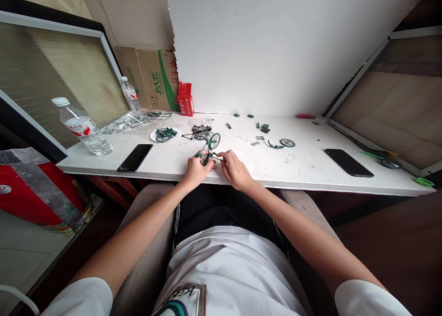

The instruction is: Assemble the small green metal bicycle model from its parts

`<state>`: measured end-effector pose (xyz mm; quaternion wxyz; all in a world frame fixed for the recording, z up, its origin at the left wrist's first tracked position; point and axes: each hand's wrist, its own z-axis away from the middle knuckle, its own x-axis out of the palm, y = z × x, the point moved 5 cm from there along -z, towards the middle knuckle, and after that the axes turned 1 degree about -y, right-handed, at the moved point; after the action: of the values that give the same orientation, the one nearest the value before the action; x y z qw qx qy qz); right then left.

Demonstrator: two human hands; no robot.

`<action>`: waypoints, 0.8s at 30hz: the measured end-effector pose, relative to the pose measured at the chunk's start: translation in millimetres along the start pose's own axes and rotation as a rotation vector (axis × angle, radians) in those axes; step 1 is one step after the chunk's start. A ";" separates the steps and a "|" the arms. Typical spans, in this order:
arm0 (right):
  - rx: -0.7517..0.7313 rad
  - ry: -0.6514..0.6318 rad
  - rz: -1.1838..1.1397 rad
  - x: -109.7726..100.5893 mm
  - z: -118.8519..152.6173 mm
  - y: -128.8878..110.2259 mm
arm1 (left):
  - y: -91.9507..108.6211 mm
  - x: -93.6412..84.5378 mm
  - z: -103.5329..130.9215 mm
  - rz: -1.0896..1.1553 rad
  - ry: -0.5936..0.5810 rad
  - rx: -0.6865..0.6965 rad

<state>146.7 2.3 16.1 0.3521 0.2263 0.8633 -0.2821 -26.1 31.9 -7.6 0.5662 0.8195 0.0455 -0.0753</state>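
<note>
Left hand (197, 172) partly covers a green model bicycle (205, 159)
Left of the table (304, 166), a red bag (26, 187) is cut off; at the table's back, green pieces (236, 115) are too small to name.

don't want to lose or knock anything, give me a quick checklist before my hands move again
1. Left hand holding the green model bike: ok.
2. Right hand firmly pinching the thin dark piece beside the bike: cannot tell, too small.
3. Loose small parts all on the white plate: not ok, a spoked wheel lies out on the tabletop.
4. Both phones, left and right, apart from the hands: ok.
5. Near bottle capped: ok.
</note>
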 end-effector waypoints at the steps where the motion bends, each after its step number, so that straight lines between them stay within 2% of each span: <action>1: 0.010 0.018 -0.009 -0.1 -0.2 1.3 | -0.6 -0.1 -0.1 -0.012 0.002 0.005; 6: 0.012 0.083 -0.023 0.8 -3.2 8.0 | -2.8 0.4 -2.8 -0.009 -0.048 0.001; 11: 0.014 0.075 -0.025 3.4 -5.4 11.1 | -4.2 1.6 -7.7 0.023 -0.121 -0.015; 16: 0.037 0.080 -0.031 5.3 -5.6 14.1 | -7.6 2.2 -10.0 0.042 -0.143 -0.016; 24: 0.130 0.127 -0.038 5.6 -4.3 22.1 | -5.3 3.3 -6.3 -0.050 -0.148 0.029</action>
<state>154.0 22.5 7.3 0.2759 0.2498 0.8678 -0.3293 -23.3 39.6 -10.8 0.5542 0.8184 0.0227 -0.1503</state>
